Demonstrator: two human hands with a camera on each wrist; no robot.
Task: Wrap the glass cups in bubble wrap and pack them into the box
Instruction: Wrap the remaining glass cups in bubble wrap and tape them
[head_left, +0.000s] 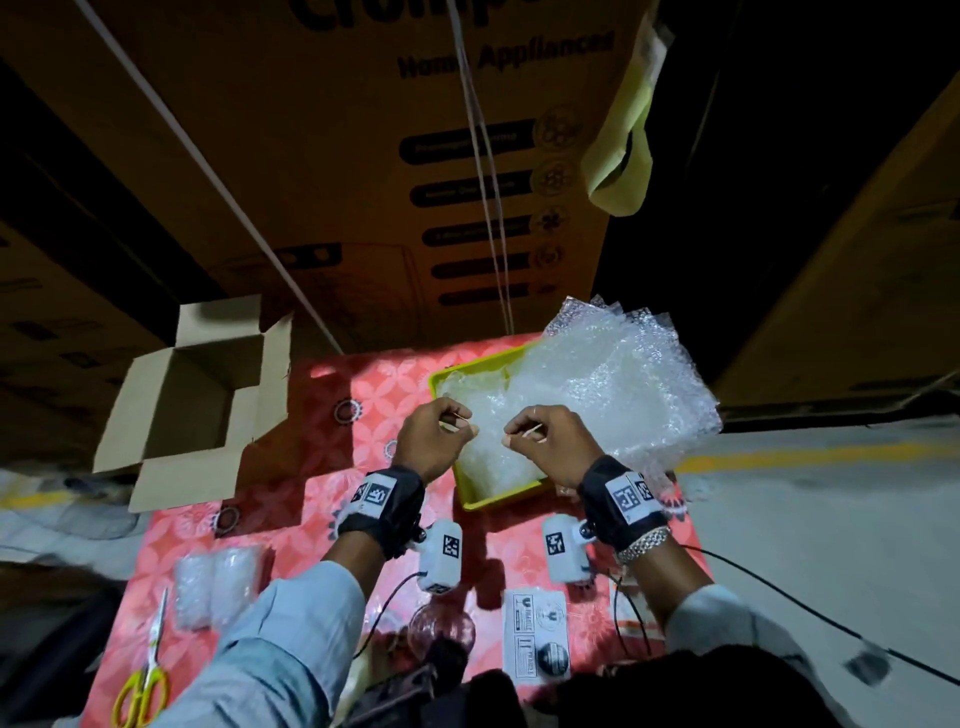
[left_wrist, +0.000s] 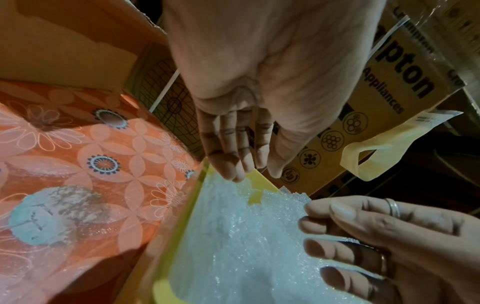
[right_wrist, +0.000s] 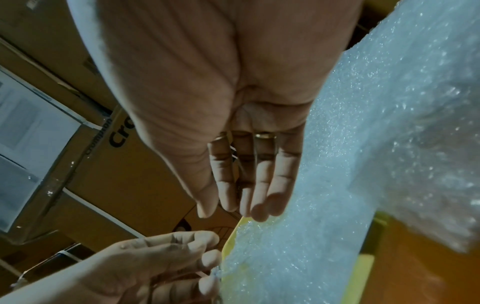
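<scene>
Both hands over yellow tray (head_left: 470, 500), which sits on red floral cloth (head_left: 322, 395). Left hand (head_left: 434, 439) and right hand (head_left: 550, 441) each pinch bubble wrap (head_left: 597, 384) lying in tray between thumb and forefinger, other fingers loosely curled. More wrap spills past tray's far-right rim. Open cardboard box (head_left: 192, 395) left of tray. Bare glass cup (head_left: 441, 626) on cloth near side of tray, two wrapped bundles (head_left: 218, 582) and scissors (head_left: 148, 670) near-left of it
</scene>
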